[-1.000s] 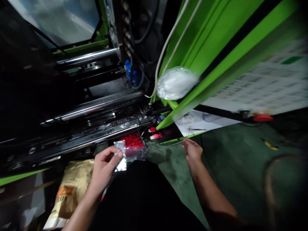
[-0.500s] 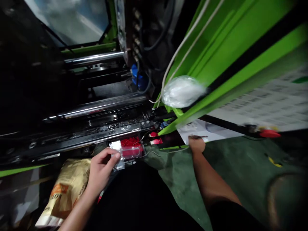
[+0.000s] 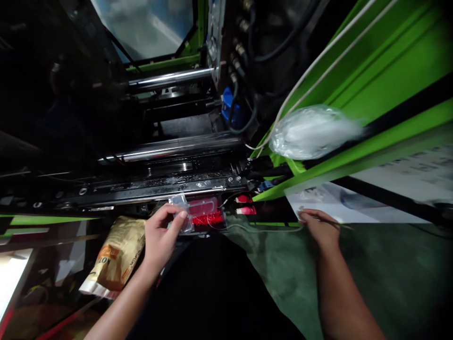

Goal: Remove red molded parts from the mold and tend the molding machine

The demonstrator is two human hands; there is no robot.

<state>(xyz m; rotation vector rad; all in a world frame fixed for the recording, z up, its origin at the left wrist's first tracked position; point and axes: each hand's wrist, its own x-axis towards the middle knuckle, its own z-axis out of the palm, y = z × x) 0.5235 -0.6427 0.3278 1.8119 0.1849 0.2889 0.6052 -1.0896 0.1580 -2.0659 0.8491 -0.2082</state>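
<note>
My left hand (image 3: 163, 236) pinches the left end of a clear plastic part (image 3: 180, 202) between thumb and fingers. The part looks like a flat, see-through case and stretches right over a box of bright red pieces (image 3: 208, 219). My right hand (image 3: 322, 230) is closed round a thin, dark, stick-like tool (image 3: 334, 222), whose kind I cannot make out. That hand is in front of the lower edge of a white sheet (image 3: 318, 200). Two red-and-white connectors (image 3: 245, 210) lie between my hands, nearer the red box.
Black machinery with a shiny metal rod (image 3: 170, 148) fills the upper left. A clear plastic bag (image 3: 311, 132) hangs by the green panel (image 3: 399, 61). At lower left is a gold pouch (image 3: 120, 255). A pale wire (image 3: 262, 230) runs toward my right hand.
The view has shifted, so most things appear further right. The clear part now covers the upper side of the red box, with red pieces showing below it. Both hands keep their holds.
</note>
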